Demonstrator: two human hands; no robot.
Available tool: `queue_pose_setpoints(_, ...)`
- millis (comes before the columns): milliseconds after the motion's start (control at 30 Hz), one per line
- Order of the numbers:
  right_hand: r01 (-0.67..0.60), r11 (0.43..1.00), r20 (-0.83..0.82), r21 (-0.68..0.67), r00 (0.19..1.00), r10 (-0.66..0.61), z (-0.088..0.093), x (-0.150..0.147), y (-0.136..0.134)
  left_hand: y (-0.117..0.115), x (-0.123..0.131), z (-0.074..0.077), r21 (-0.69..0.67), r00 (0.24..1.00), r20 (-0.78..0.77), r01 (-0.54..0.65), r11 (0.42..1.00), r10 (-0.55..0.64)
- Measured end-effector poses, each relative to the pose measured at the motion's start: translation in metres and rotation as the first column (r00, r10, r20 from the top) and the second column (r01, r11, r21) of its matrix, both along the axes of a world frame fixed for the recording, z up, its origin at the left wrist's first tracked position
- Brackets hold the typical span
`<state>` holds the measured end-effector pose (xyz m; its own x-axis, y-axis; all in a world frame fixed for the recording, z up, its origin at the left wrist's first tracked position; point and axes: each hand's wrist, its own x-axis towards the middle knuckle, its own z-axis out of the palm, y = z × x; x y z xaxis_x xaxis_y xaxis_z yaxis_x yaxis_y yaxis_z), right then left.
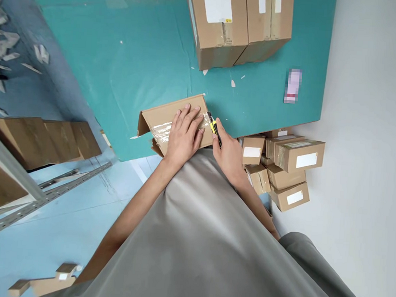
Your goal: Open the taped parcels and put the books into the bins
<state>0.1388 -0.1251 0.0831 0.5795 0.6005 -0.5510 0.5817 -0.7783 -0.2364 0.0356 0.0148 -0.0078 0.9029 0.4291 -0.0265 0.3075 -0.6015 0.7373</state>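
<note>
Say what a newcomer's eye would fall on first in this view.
Probably the yellow-and-black cutter in the right hand, its tip at the right end of the taped box that the left hand lies flat on. Next, perhaps, the two bigger boxes side by side farther back on the teal table, and the pile of labelled boxes beyond the table's near right corner.

Box [168, 112]: matt cardbd., w/ glossy clear plastic tape [161, 131]. Knife [214, 126] handle: plastic, by looks. Tabletop [131, 80]: smooth, sl. shiny, creased. Shirt [199, 230]: smooth cloth w/ sheen. Rack [13, 217]: dull metal.
</note>
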Motion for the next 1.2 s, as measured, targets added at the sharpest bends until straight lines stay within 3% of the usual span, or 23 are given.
queue_pose_setpoints(233,0.067,0.991,0.029,-0.115,0.998,-0.064,0.005,-0.019,0.017,-0.005,-0.001,-0.007,0.03,1.0,0.022,-0.011,1.0,0.01)
queue_pose_setpoints(500,0.063,0.968,-0.005,-0.244,0.998,-0.066,0.02,-0.029,-0.006,-0.008,-0.004,-0.009,0.062,1.0,0.024,-0.013,0.998,0.011)
queue_pose_setpoints(667,0.037,0.979,0.029,-0.201,0.999,-0.032,0.027,-0.03,-0.014,-0.008,-0.002,-0.008,0.058,0.999,0.04,-0.006,0.998,0.004)
queue_pose_setpoints(833,0.016,0.994,0.05,-0.11,0.999,-0.011,0.017,-0.018,0.0,-0.009,-0.003,-0.01,0.049,0.999,0.033,-0.011,0.999,0.01)
queue_pose_setpoints(1000,0.018,0.99,0.05,-0.137,0.999,-0.011,0.005,-0.013,0.01,-0.012,-0.005,-0.013,0.068,1.0,0.03,-0.006,0.998,0.004)
queue_pose_setpoints(1100,0.031,0.969,0.012,-0.245,1.0,-0.029,-0.008,-0.017,-0.009,-0.012,-0.005,-0.011,0.088,0.999,0.03,-0.025,0.996,0.023)
queue_pose_setpoints(1200,0.068,0.934,-0.023,-0.35,0.996,-0.082,-0.02,-0.015,-0.045,-0.01,-0.002,-0.008,0.074,0.999,0.007,-0.052,0.996,0.051)
